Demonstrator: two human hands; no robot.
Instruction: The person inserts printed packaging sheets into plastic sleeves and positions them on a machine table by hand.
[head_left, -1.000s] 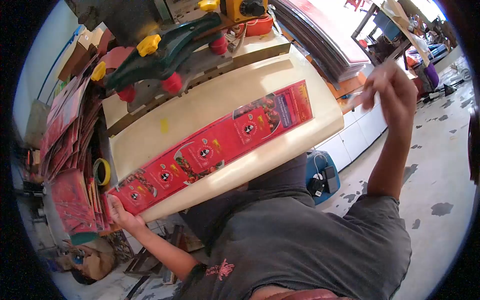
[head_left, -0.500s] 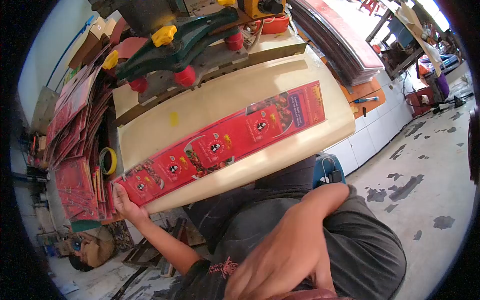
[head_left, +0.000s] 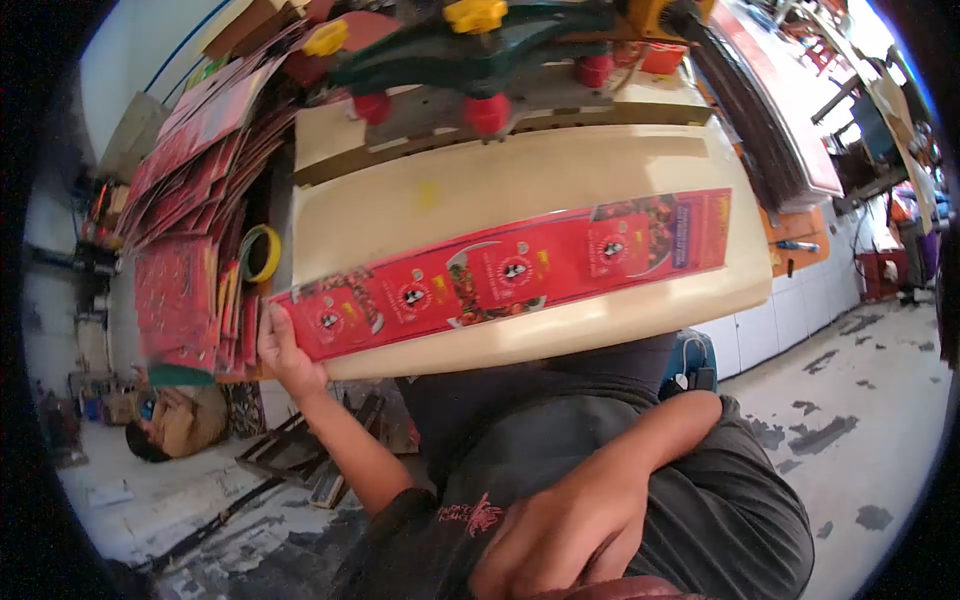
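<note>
A long red printed strip (head_left: pixel 430 285) with food pictures and round logos lies slantwise across the cream work surface (head_left: pixel 560 350). My left hand (head_left: pixel 288 350) is closed on the strip's left end, thumb over the print. Raised in front of my dark shirt (head_left: pixel 520 440), my right hand (head_left: pixel 565 535) is well apart from the strip. Its fingers curl in close to the camera, beside a dark red edge (head_left: pixel 625 592) at the bottom. The fingertips are hidden, so what they hold, if anything, does not show.
A green clamp bar (head_left: pixel 420 65) with yellow knobs and red feet spans the far side. Stacked red printed sheets (head_left: pixel 180 290) and a yellow tape roll (head_left: pixel 262 253) are at left. A tall sheet stack (head_left: pixel 770 110) stands right. Another person (head_left: pixel 185 420) is low at left.
The view has turned, so the surface and strip appear shifted right and more level. My left hand keeps its place at the strip's end. My right hand looks slightly lower and smaller.
</note>
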